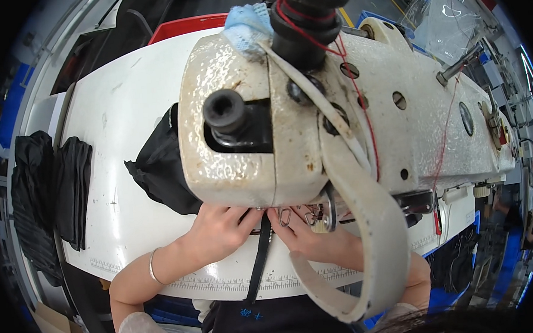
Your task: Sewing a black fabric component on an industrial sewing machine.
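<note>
A white sewing machine head (231,174) hangs over the middle of the bench and hides the needle area. From under it a narrow black zipper strip (261,260) runs toward my body. My left hand (219,232), a bracelet at its wrist, has its fingers bent and pressed together at the strip's left side, the tips partly under the machine. My right hand (312,239) pinches at the strip's right side, its fingers partly covered by wire thread guides. Black fabric (164,166) with a zipper edge lies bunched behind the machine head, left of it.
Folded black fabric pieces (74,191) lie at the table's left edge, beside a darker pile (33,203). A white curved lever (388,250) hangs in front of my right forearm. Red thread (366,113) runs down the machine. A red bin (187,27) stands behind the white tabletop (110,114).
</note>
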Demonstrator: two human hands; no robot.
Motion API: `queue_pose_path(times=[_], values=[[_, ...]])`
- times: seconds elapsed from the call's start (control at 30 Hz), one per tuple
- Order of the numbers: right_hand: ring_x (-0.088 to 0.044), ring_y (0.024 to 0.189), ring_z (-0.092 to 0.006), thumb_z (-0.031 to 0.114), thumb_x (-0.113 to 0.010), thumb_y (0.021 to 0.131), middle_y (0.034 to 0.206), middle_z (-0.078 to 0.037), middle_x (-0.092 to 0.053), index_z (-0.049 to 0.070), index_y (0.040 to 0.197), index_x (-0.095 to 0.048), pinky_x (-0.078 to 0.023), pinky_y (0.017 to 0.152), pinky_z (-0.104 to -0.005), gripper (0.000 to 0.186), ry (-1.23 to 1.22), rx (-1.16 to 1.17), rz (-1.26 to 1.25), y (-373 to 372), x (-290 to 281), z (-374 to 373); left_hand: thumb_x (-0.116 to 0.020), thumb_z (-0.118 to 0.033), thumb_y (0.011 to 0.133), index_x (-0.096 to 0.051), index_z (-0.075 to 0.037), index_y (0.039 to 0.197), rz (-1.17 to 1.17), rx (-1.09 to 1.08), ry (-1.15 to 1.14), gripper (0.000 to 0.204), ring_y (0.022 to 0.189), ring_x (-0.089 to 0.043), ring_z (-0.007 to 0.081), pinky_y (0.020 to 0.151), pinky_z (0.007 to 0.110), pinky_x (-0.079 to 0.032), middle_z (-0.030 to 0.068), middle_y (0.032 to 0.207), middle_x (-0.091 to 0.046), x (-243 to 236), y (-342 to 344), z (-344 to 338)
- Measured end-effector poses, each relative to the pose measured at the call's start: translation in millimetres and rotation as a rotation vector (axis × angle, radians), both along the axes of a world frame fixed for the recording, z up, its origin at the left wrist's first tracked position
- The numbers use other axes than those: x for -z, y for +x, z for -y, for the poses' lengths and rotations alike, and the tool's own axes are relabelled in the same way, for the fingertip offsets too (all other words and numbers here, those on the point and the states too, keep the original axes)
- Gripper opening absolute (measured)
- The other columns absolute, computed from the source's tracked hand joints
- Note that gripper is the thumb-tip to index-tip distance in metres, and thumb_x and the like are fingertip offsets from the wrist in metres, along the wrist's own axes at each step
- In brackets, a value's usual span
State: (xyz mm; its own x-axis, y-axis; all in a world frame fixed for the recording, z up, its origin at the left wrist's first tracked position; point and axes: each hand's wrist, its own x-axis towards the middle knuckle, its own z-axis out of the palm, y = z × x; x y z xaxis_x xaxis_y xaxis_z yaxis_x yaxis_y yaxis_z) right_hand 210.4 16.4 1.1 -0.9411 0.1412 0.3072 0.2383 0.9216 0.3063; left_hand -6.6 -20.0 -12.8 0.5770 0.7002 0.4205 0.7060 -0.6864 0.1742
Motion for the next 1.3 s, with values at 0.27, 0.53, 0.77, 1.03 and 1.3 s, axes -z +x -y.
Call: queue_pose_path(times=[0.27,0.53,0.77,1.03,1.3], values=[[-0.052,0.119,-0.021,0.016,-0.054,0.078,0.13,-0.007,-0.053,0.007,0.129,-0.05,-0.045,0.094,-0.0378,0.052,0.181,0.057,0.334,-0.4,6.5,7.3,-0.064,-0.007,0.06,-0.066,0.0,0.086,0.007,-0.05,-0.014,0.027,0.089,-0.059,0.0279,0.072,0.041,-0.05,0.0107,0.094,-0.06,4.6,0.8,2.5],[-0.05,0.121,-0.0212,0.017,-0.049,0.085,0.134,-0.009,-0.048,0.006,0.132,-0.043,-0.048,0.091,-0.0369,0.049,0.375,0.177,0.319,3.4,20.5,3.8,-0.061,-0.006,0.057,-0.064,0.002,0.08,0.07,-0.031,-0.086,0.025,0.089,-0.06,0.0315,0.074,0.045,-0.05,0.015,0.09,-0.06,1.5,1.4,-9.8],[-0.057,0.093,-0.0169,0.017,-0.059,0.067,0.102,-0.005,-0.059,0.008,0.103,-0.063,-0.049,0.056,-0.0307,0.036,-0.297,0.152,-0.259,10.1,48.4,2.7,-0.062,-0.004,0.055,-0.064,0.003,0.077,0.04,-0.054,0.068,0.023,0.092,-0.059,0.0347,0.075,0.045,-0.05,0.0164,0.093,-0.06,-0.5,3.9,-16.4],[-0.054,0.075,-0.0185,0.015,-0.061,0.052,0.079,-0.001,-0.054,0.008,0.073,-0.065,-0.042,0.046,-0.0311,0.022,-0.301,0.206,-0.452,5.5,33.6,-12.7,-0.069,-0.004,0.066,-0.065,-0.001,0.08,0.126,-0.083,-0.092,0.015,0.084,-0.058,0.0292,0.078,0.04,-0.045,0.0099,0.086,-0.06,-15.2,-0.3,-14.7],[-0.059,0.092,-0.021,0.014,-0.061,0.068,0.096,-0.008,-0.062,0.001,0.091,-0.066,-0.052,0.076,-0.035,0.026,0.036,-0.1,-0.044,-1.8,-1.3,-5.1,-0.069,0.002,0.063,-0.063,0.001,0.085,0.097,-0.122,-0.252,0.023,0.078,-0.057,0.0252,0.06,0.035,-0.047,0.0082,0.08,-0.054,-43.8,-2.5,1.1]])
